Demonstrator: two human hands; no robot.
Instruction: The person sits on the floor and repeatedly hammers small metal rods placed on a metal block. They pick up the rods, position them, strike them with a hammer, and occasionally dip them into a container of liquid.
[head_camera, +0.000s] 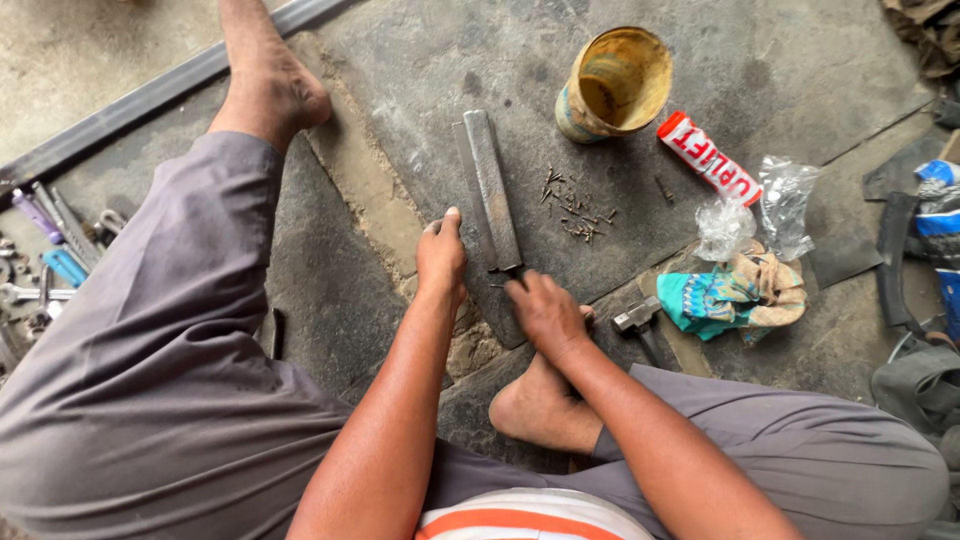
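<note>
Setting: person sits on a dark rubber mat (760, 70) on the floor, grey trousers, legs spread, both feet bare.
Left hand (441, 255): lies at the left edge of the metal bar, thumb up against its side, fingers curled down on the mat; holding the bar steady, not wrapped round it.
Right hand (545, 312): closed, fingertips pinched at the near end of the bar; what they pinch is too small to tell.
Metal bar (490, 190): flat grey strip, lies on the mat in mid scene, runs from far to near, leaning slightly right at the near end; a second narrower strip seems to lie along its left side.
Nails (577, 208): small loose heap on the mat, just right of the bar.
Tin (614, 83): yellowed, open, tipped on its side, far right of the bar.
Tube (709, 159): red and white, right of the nails.
Plastic bags (757, 212): two clear, crumpled, beside the tube.
Cloth (735, 293): teal and tan, bunched, near right.
Hammer (638, 318): head just right of the right hand, next to the cloth.
Tools (50, 250): wrenches and bits on the floor, far left, well apart from the hands.
</note>
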